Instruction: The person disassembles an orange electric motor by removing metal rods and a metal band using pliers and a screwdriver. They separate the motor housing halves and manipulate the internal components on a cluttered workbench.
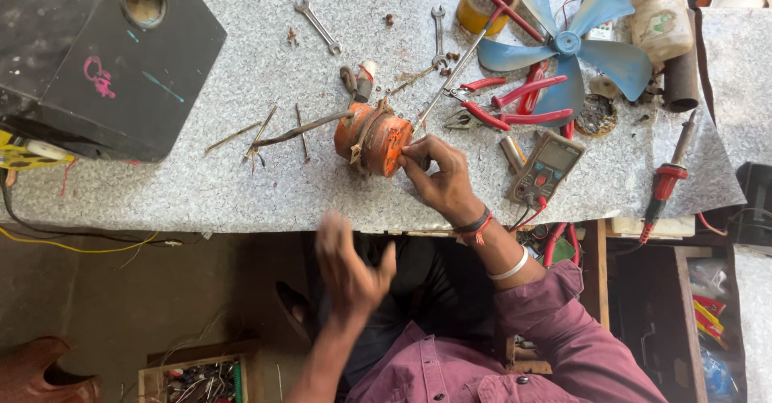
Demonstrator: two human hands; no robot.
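Raising our left hand (pixel 347 265), blurred and empty with fingers loosely curled, we keep it off the counter (pixel 241 186), below its near edge. Our right hand (pixel 438 178) pinches the orange motor (pixel 375 137) near that edge. Beyond lie red pliers (pixel 503 101), a multimeter (pixel 547 166) and, toward the far edge, a blue fan blade (pixel 567 45).

An orange motor (pixel 374 137) and blue fan blade (pixel 567 45) lie on a grey speckled table (pixel 241 81).
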